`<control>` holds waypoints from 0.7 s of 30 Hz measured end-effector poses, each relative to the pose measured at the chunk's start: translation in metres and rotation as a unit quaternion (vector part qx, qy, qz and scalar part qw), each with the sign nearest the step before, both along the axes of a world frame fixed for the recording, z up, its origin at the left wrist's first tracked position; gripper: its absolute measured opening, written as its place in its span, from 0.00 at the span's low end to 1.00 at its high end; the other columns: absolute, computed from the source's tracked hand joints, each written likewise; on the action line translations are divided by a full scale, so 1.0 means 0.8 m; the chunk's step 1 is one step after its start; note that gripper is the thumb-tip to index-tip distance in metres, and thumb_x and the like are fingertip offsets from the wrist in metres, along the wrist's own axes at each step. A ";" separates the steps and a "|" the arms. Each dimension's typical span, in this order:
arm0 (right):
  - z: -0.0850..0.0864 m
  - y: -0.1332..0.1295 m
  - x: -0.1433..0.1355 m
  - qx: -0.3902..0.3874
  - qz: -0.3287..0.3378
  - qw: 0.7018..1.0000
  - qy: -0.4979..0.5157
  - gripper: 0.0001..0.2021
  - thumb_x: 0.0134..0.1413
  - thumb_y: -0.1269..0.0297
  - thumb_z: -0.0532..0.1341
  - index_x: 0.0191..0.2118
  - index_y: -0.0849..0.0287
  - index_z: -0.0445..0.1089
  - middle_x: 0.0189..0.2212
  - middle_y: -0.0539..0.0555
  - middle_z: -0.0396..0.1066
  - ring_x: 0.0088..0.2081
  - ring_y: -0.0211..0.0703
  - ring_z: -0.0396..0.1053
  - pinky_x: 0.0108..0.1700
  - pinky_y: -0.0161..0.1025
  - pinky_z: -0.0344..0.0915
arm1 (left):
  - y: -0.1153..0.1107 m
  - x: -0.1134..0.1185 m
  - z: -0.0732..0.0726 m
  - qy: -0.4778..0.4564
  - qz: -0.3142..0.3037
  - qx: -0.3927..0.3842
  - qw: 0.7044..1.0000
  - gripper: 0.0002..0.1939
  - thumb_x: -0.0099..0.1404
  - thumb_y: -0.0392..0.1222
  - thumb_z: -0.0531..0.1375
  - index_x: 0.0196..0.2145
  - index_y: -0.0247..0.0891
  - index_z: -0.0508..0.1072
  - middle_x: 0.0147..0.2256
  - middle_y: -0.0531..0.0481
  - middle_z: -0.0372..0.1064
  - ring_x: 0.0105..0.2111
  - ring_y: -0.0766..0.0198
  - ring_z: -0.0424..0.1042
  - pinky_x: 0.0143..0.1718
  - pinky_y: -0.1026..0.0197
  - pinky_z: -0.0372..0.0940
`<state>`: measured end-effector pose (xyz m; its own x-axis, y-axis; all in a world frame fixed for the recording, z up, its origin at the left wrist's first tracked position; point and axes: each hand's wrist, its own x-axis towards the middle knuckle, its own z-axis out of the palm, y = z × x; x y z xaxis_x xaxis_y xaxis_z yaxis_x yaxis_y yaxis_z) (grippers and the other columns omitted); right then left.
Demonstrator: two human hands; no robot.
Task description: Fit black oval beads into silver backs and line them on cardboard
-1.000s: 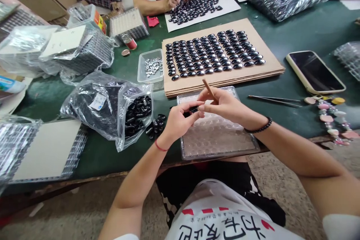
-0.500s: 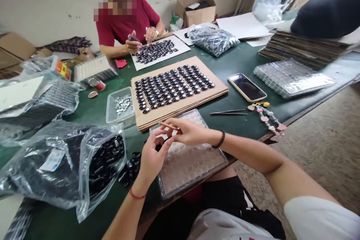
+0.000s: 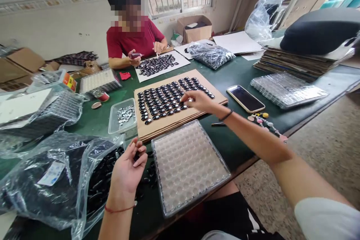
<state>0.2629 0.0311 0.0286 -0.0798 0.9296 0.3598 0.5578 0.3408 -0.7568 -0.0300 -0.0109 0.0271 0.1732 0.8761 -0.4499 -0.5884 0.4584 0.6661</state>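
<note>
My right hand (image 3: 198, 101) reaches over the brown cardboard stack (image 3: 152, 130), its fingers pinched at the near rows of shiny black oval pieces (image 3: 161, 99). What it grips is too small to name; a thin stick seems to show at the fingertips. My left hand (image 3: 131, 165) is raised with curled fingers left of the clear tray (image 3: 192, 165), near loose black pieces (image 3: 150, 174). Something dark shows within its fingers, but I cannot make it out. The tray has rows of round pockets. A clear box of small silver parts (image 3: 123, 116) sits left of the cardboard.
A plastic bag of black pieces (image 3: 70, 180) lies at the left. A phone (image 3: 245, 98), tweezers (image 3: 218, 124) and a beaded strap (image 3: 266, 123) are at the right. Across the table, a person in red (image 3: 137, 39) works over a white sheet (image 3: 182, 62) of black pieces.
My hands have moved apart. The right has gone up and forward to the rows on the cardboard; the left has moved left, off the tray. The view has tilted up slightly.
</note>
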 end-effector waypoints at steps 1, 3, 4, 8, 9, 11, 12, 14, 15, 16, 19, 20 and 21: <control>0.002 0.022 0.024 -0.004 -0.046 0.998 -0.029 0.07 0.47 0.72 0.58 0.34 0.61 0.71 0.35 0.53 0.72 0.36 0.38 0.68 0.39 0.34 0.63 | 0.000 -0.001 0.001 0.001 -0.002 -0.012 1.000 0.11 0.60 0.25 0.48 0.35 0.32 0.67 0.28 0.49 0.63 0.23 0.73 0.65 0.11 0.78 0.50; 0.003 0.066 0.072 -0.030 -0.163 0.982 -0.091 0.09 0.47 0.71 0.59 0.36 0.60 0.71 0.35 0.52 0.73 0.35 0.38 0.69 0.38 0.33 0.64 | -0.004 0.000 0.001 0.018 -0.020 -0.021 0.999 0.15 0.56 0.21 0.49 0.36 0.32 0.68 0.30 0.48 0.64 0.24 0.72 0.66 0.11 0.77 0.51; 0.001 0.086 0.094 -0.036 -0.196 0.975 -0.104 0.09 0.46 0.72 0.59 0.37 0.62 0.71 0.34 0.54 0.73 0.35 0.39 0.69 0.37 0.34 0.63 | -0.007 0.001 0.001 0.029 -0.029 -0.023 0.999 0.16 0.55 0.19 0.49 0.36 0.32 0.68 0.31 0.48 0.65 0.24 0.72 0.67 0.10 0.77 0.51; -0.017 0.152 0.154 -0.045 -0.249 0.957 -0.143 0.09 0.43 0.74 0.59 0.33 0.64 0.73 0.31 0.56 0.73 0.33 0.42 0.69 0.37 0.36 0.63 | -0.015 0.003 0.002 0.078 -0.035 -0.035 0.996 0.19 0.54 0.19 0.52 0.39 0.35 0.69 0.37 0.46 0.68 0.26 0.72 0.69 0.10 0.78 0.52; -0.023 0.165 0.162 -0.048 -0.255 0.954 -0.151 0.09 0.43 0.74 0.59 0.32 0.64 0.73 0.30 0.56 0.73 0.33 0.42 0.69 0.37 0.36 0.62 | -0.015 0.003 0.003 0.092 -0.034 -0.040 0.994 0.19 0.55 0.21 0.53 0.41 0.36 0.69 0.41 0.45 0.68 0.27 0.71 0.70 0.09 0.78 0.52; -0.035 0.189 0.171 -0.050 -0.259 0.951 -0.163 0.09 0.42 0.74 0.59 0.33 0.63 0.73 0.30 0.55 0.73 0.32 0.41 0.68 0.36 0.35 0.62 | -0.015 0.003 0.006 0.114 -0.035 -0.052 0.991 0.19 0.56 0.24 0.55 0.44 0.38 0.69 0.48 0.44 0.65 0.28 0.70 0.71 0.09 0.78 0.53; -0.041 0.200 0.172 -0.051 -0.257 0.950 -0.168 0.09 0.42 0.73 0.60 0.33 0.62 0.73 0.31 0.54 0.73 0.32 0.41 0.68 0.35 0.34 0.62 | -0.015 0.004 0.007 0.121 -0.036 -0.058 0.990 0.19 0.56 0.26 0.56 0.45 0.39 0.69 0.51 0.44 0.64 0.28 0.70 0.72 0.09 0.78 0.53; -0.051 0.218 0.174 -0.054 -0.250 0.951 -0.176 0.09 0.42 0.72 0.60 0.33 0.61 0.73 0.31 0.53 0.73 0.32 0.40 0.68 0.36 0.33 0.61 | -0.016 0.008 0.009 0.126 -0.034 -0.067 0.989 0.20 0.54 0.27 0.58 0.44 0.40 0.69 0.52 0.45 0.63 0.28 0.71 0.72 0.09 0.79 0.53; -0.056 0.225 0.175 -0.056 -0.246 0.951 -0.180 0.09 0.42 0.71 0.61 0.34 0.61 0.73 0.31 0.53 0.73 0.32 0.39 0.68 0.36 0.33 0.61 | -0.016 0.010 0.009 0.128 -0.031 -0.070 0.989 0.20 0.52 0.27 0.60 0.43 0.40 0.70 0.51 0.46 0.65 0.28 0.71 0.72 0.09 0.80 0.52; -0.060 0.231 0.176 -0.060 -0.242 0.951 -0.183 0.09 0.42 0.71 0.61 0.34 0.61 0.74 0.31 0.53 0.73 0.32 0.39 0.68 0.36 0.32 0.61 | -0.017 0.012 0.008 0.131 -0.027 -0.073 0.988 0.20 0.50 0.27 0.62 0.42 0.40 0.71 0.49 0.46 0.67 0.28 0.70 0.73 0.08 0.80 0.50; -0.070 0.242 0.180 -0.081 -0.233 0.950 -0.192 0.09 0.42 0.71 0.60 0.34 0.61 0.74 0.31 0.53 0.73 0.32 0.38 0.67 0.35 0.31 0.60 | -0.019 0.014 0.000 0.130 -0.024 -0.089 0.987 0.21 0.42 0.29 0.67 0.37 0.40 0.73 0.36 0.48 0.73 0.24 0.70 0.72 0.07 0.80 0.47; -0.072 0.244 0.181 -0.089 -0.230 0.949 -0.194 0.09 0.43 0.71 0.60 0.34 0.62 0.74 0.31 0.53 0.73 0.31 0.37 0.67 0.35 0.31 0.60 | -0.019 0.014 -0.003 0.125 -0.022 -0.097 0.987 0.22 0.39 0.31 0.69 0.35 0.41 0.74 0.32 0.49 0.74 0.21 0.71 0.70 0.07 0.80 0.48; -0.074 0.245 0.182 -0.096 -0.227 0.949 -0.196 0.09 0.44 0.70 0.60 0.34 0.62 0.74 0.31 0.53 0.73 0.31 0.37 0.67 0.34 0.31 0.60 | -0.020 0.014 -0.005 0.120 -0.021 -0.105 0.987 0.23 0.36 0.32 0.71 0.34 0.41 0.74 0.29 0.50 0.73 0.17 0.73 0.67 0.07 0.79 0.49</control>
<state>0.4086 0.2271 -0.0306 0.2526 0.9456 0.2048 0.8657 -0.1264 -0.4843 -0.0184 -0.0269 0.0229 0.0739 0.7533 -0.6536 -0.4021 0.6222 0.6717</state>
